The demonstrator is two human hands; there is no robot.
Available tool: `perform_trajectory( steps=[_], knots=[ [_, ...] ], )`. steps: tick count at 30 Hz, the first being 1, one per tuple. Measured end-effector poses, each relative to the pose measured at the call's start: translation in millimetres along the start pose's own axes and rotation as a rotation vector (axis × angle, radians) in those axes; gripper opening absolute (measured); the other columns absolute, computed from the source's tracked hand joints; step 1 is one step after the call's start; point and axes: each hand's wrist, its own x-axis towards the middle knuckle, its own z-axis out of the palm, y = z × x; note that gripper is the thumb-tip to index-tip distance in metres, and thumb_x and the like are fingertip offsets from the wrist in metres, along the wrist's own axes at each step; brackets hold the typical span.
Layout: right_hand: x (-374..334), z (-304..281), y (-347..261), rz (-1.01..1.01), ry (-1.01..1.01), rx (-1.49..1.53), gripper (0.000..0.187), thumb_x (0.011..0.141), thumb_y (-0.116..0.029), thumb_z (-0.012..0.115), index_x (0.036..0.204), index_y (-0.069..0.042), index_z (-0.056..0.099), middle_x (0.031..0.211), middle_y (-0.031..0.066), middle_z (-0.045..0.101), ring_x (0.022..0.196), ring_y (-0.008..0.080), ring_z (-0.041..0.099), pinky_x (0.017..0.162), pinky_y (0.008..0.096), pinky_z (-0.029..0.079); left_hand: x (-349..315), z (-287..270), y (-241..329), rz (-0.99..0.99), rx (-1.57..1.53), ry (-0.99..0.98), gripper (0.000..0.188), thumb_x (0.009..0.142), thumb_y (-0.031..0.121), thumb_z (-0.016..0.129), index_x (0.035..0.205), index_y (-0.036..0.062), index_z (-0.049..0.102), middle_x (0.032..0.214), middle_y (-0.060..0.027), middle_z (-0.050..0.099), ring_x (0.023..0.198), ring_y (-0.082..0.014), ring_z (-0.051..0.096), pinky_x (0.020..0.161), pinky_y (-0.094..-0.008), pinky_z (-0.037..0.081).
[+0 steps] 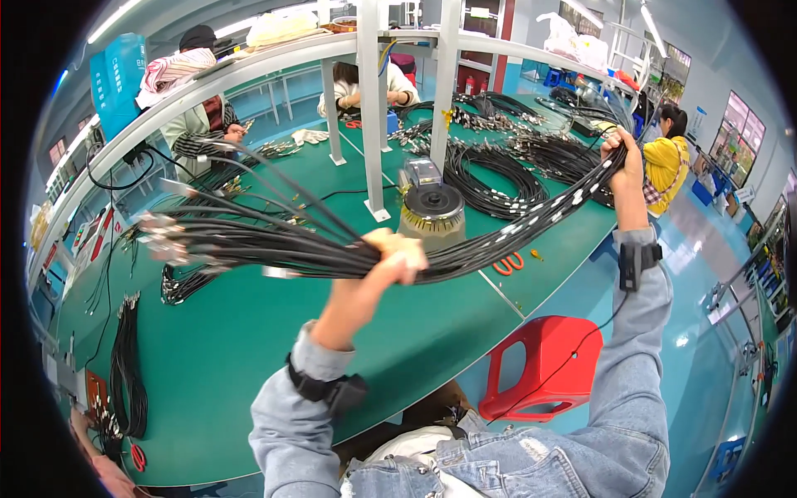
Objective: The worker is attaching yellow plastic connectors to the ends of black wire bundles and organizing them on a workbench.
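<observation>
A thick bundle of black cables (498, 241) with white labels stretches between my two hands, raised over the green table. My left hand (390, 256) is closed round it near its left end. Beyond that fist the cables fan out to the left, their metal-tipped ends blurred. Up at the right, my right hand (623, 159) grips the bundle's other end, higher and farther out than the left. More cable trails past the right hand toward the back. Behind the bundle stands a round device with a black top (433, 203), partly hidden by it.
Coiled black cables (498, 178) cover the back of the green table (249, 357). Orange-handled scissors (508, 264) lie near the right edge. Metal posts (370, 124) carry a shelf above. A red stool (548, 365) stands at the front right. Several people work around.
</observation>
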Motion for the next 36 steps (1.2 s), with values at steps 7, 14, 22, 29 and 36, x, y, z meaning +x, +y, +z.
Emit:
perform_trajectory(
  steps=[7, 14, 22, 29, 36],
  knots=[
    [-122, 133, 56, 0.206, -0.078, 0.287, 0.031, 0.088, -0.012, 0.055, 0.11, 0.007, 0.045, 0.081, 0.0063, 0.053, 0.075, 0.0166, 0.056, 0.073, 0.0293, 0.046, -87, -83, 92, -0.018, -0.193, 0.362, 0.027, 0.086, 0.019, 0.044, 0.062, 0.0145, 0.031, 0.044, 0.0034, 0.034, 0.051, -0.0138, 0.04, 0.059, -0.0295, 0.032],
    [-198, 259, 144, 0.579, -0.485, 0.326, 0.049, 0.09, -0.029, 0.052, 0.123, 0.006, 0.041, 0.095, 0.0104, 0.057, 0.089, 0.0218, 0.058, 0.088, 0.0389, 0.043, -225, -173, 187, -0.295, -0.161, 0.687, 0.028, 0.089, 0.02, 0.043, 0.063, 0.0146, 0.032, 0.045, 0.0051, 0.031, 0.043, -0.0088, 0.033, 0.05, -0.0251, 0.031],
    [-272, 263, 289, 1.171, -0.512, 0.228, 0.025, 0.084, -0.013, 0.061, 0.106, -0.005, 0.052, 0.096, 0.0101, 0.063, 0.095, 0.0249, 0.059, 0.089, 0.0397, 0.046, -273, -265, 211, -0.72, 0.258, 1.091, 0.025, 0.085, 0.026, 0.056, 0.069, 0.01, 0.047, 0.046, 0.004, 0.035, 0.04, -0.0098, 0.037, 0.042, -0.026, 0.03],
    [-317, 205, 345, 1.341, -0.398, 0.172, 0.027, 0.086, -0.019, 0.061, 0.108, -0.005, 0.053, 0.104, 0.0118, 0.06, 0.101, 0.0236, 0.056, 0.089, 0.0387, 0.046, -255, -352, 191, -0.853, 0.714, 1.052, 0.026, 0.078, 0.028, 0.068, 0.077, 0.0066, 0.054, 0.051, 0.0035, 0.043, 0.041, -0.0083, 0.041, 0.041, -0.0254, 0.032],
    [-327, 196, 329, 1.705, -1.17, -0.422, 0.039, 0.089, -0.027, 0.058, 0.118, -0.001, 0.051, 0.103, 0.0122, 0.061, 0.09, 0.0195, 0.06, 0.084, 0.0313, 0.047, -282, -420, 168, -0.56, 1.897, 0.945, 0.047, 0.074, 0.029, 0.071, 0.104, -0.0046, 0.056, 0.095, -0.0195, 0.061, 0.088, -0.0303, 0.06, 0.08, -0.0365, 0.048]
  ],
)
